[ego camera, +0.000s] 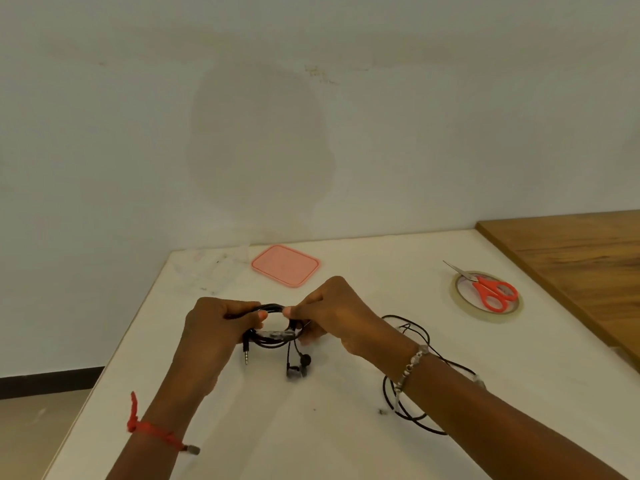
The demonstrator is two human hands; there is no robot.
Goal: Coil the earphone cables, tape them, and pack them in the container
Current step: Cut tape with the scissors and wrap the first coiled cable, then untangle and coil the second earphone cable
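A coiled black earphone cable [273, 337] is held between both hands above the white table [346, 427]. My left hand [214, 323] grips the coil's left side. My right hand [332, 313] pinches its right side. The jack plug [246, 355] and two earbuds [298, 368] dangle below the coil. A second black earphone cable [412, 403] lies loose on the table, partly under my right forearm. A roll of clear tape [485, 296] lies at the right with orange-handled scissors [491, 292] on top of it. A pink container lid [284, 265] lies at the back.
A wooden surface [571, 254] borders the table on the right. The table's left edge runs diagonally beside my left arm, with floor below. A plain wall stands behind the table.
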